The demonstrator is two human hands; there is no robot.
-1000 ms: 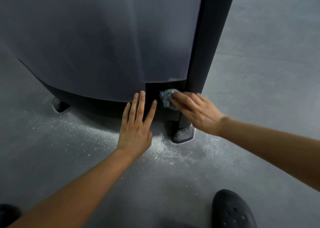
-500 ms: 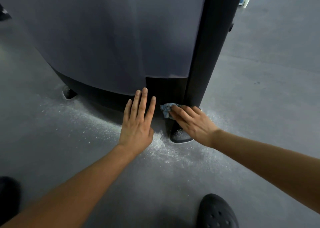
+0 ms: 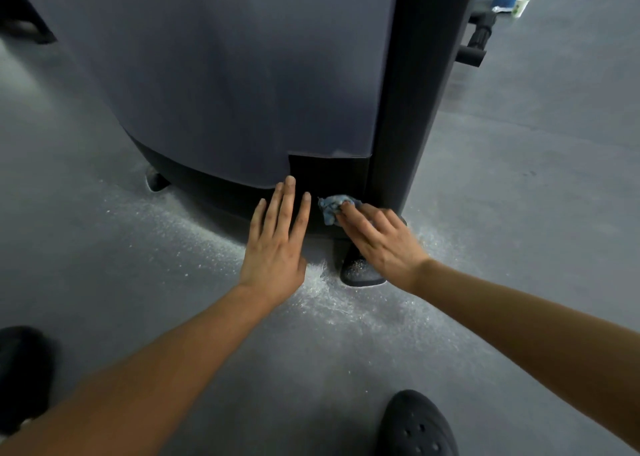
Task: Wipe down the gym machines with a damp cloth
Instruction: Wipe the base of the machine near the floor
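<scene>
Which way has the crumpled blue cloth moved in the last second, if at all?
Yes, downward. The crumpled blue cloth under the right hand sat just below the grey machine panel; now it is lower, nearer the black machine foot.

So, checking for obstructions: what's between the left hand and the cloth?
Head view: only the machine's bare dark base panel between left hand and cloth.

The machine (image 3: pixel 242 74) is showing a slate-grey panel, with a black post (image 3: pixel 415 92). Against its black base the cloth (image 3: pixel 331 207) is looking pale blue. Around the machine the grey floor (image 3: pixel 519 185) is glinting with white speckles.
</scene>
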